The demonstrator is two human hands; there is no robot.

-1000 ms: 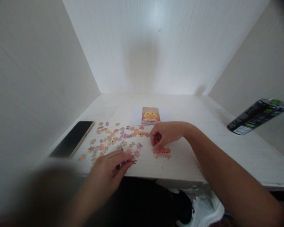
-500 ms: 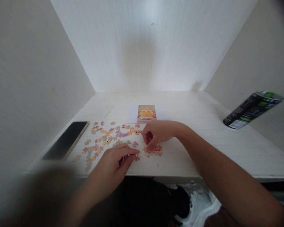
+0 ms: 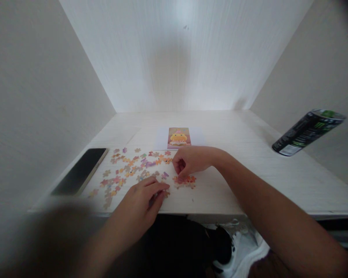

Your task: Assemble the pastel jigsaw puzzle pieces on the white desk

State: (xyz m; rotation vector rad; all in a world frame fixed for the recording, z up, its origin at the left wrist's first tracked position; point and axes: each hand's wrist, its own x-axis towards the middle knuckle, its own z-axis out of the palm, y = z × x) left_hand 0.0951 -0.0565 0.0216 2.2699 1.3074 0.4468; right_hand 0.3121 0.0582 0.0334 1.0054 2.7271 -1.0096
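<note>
Several small loose puzzle pieces (image 3: 127, 170) in pink, orange and purple lie scattered on the white desk (image 3: 249, 170). A small joined cluster of pieces (image 3: 187, 181) lies to their right. My right hand (image 3: 191, 161) is curled over the cluster's left end, fingertips pressed down on it. My left hand (image 3: 146, 195) rests near the desk's front edge, fingers pinched on a single puzzle piece (image 3: 166, 193). A picture card of a yellow duck (image 3: 178, 138) lies behind the pieces.
A black phone (image 3: 81, 170) lies face up at the left of the desk. A black and green drink can (image 3: 307, 131) stands at the right. White walls close in the desk on three sides. Below the front edge I see dark clothing and a white shoe (image 3: 246, 251).
My left hand has slid right along the front edge with its piece, toward the joined cluster. My right hand stays on the cluster. The view has tilted slightly.
</note>
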